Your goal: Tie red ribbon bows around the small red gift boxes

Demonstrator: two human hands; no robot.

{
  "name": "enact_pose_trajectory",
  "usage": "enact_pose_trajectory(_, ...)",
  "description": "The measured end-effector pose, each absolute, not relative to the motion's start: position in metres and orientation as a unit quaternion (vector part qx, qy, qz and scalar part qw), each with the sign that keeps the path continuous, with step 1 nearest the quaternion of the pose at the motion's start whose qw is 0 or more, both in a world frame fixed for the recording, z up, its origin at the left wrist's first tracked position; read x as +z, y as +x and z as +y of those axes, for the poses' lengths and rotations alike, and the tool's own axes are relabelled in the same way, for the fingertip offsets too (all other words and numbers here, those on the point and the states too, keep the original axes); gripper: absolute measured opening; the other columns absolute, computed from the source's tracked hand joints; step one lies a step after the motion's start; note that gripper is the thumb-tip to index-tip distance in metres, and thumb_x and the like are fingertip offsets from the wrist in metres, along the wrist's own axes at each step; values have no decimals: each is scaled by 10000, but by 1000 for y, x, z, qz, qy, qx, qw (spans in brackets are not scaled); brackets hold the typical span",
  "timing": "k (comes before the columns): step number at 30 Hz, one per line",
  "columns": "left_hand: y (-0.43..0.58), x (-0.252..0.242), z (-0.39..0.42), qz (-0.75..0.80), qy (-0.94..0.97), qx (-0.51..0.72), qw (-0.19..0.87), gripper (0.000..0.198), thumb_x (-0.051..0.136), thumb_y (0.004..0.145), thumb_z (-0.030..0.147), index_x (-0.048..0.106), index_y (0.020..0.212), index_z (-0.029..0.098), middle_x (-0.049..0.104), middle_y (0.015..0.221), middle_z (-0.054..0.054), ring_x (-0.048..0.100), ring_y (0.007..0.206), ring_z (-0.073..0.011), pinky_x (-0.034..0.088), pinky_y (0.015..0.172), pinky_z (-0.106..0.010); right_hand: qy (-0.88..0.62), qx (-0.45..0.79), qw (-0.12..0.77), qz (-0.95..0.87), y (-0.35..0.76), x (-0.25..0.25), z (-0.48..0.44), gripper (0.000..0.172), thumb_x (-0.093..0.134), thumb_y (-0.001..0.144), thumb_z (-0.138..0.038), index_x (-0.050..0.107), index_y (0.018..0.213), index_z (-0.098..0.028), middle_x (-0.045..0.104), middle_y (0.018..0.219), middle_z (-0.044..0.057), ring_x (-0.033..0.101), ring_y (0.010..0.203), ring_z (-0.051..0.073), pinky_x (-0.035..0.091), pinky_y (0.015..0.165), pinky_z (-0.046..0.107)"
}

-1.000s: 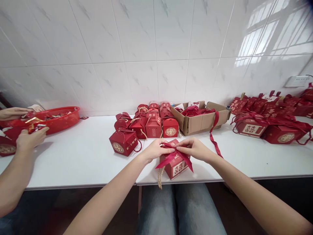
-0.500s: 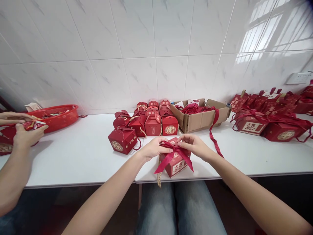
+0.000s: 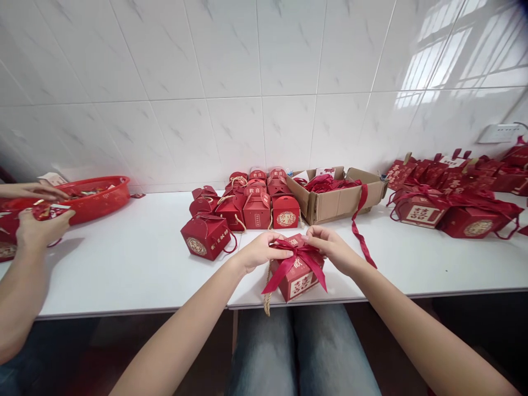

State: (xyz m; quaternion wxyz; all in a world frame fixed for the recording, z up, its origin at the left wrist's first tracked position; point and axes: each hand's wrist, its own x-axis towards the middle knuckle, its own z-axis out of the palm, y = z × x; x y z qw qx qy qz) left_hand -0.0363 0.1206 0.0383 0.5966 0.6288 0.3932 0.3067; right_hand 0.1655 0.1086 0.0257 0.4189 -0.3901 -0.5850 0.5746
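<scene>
A small red gift box (image 3: 297,280) with gold characters stands at the near edge of the white table (image 3: 136,269). A red ribbon bow (image 3: 296,257) sits on its top, tails hanging down the front. My left hand (image 3: 259,250) pinches the bow's left loop. My right hand (image 3: 330,246) pinches the right loop. A twine handle (image 3: 268,291) dangles off the box over the table edge.
Several finished red boxes (image 3: 247,206) cluster behind. An open cardboard box (image 3: 338,201) holds red ribbons, one trailing onto the table. More red boxes (image 3: 454,203) lie at the right. At the left, another person's hands (image 3: 39,228) work beside a red basket (image 3: 97,195).
My hands have drawn slightly apart on the bow loops and the box has shifted a little. The other person's hands moved leftward.
</scene>
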Motion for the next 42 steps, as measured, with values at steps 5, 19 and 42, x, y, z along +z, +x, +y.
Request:
enact_pose_trajectory(5, -26, 37, 122, 417, 602, 332, 594, 384, 737, 637, 489, 582, 626, 138, 538, 629, 12, 475, 589, -92, 331, 568, -233, -382, 553, 390, -629, 164, 32, 109, 413, 672, 721, -525, 472, 855, -189, 446, 573, -77, 350, 475, 49, 231, 453, 190)
enact_pose_trajectory(19, -16, 31, 116, 417, 625, 363, 551, 585, 789, 541, 509, 319, 485, 163, 447, 631, 36, 404, 588, -78, 282, 541, -221, -322, 657, 480, -483, 166, 18, 112, 429, 804, 611, -356, 443, 763, -182, 545, 647, -60, 513, 555, 59, 361, 521, 180)
enact_pose_trajectory(42, -31, 30, 116, 402, 561, 421, 588, 357, 758, 642, 344, 533, 870, 187, 605, 1052, -52, 602, 941, -180, 442, 829, -301, -419, 347, 511, -666, 183, 3, 106, 447, 548, 798, -595, 547, 1032, -214, 598, 1046, 70, 548, 749, 142, 436, 652, 282)
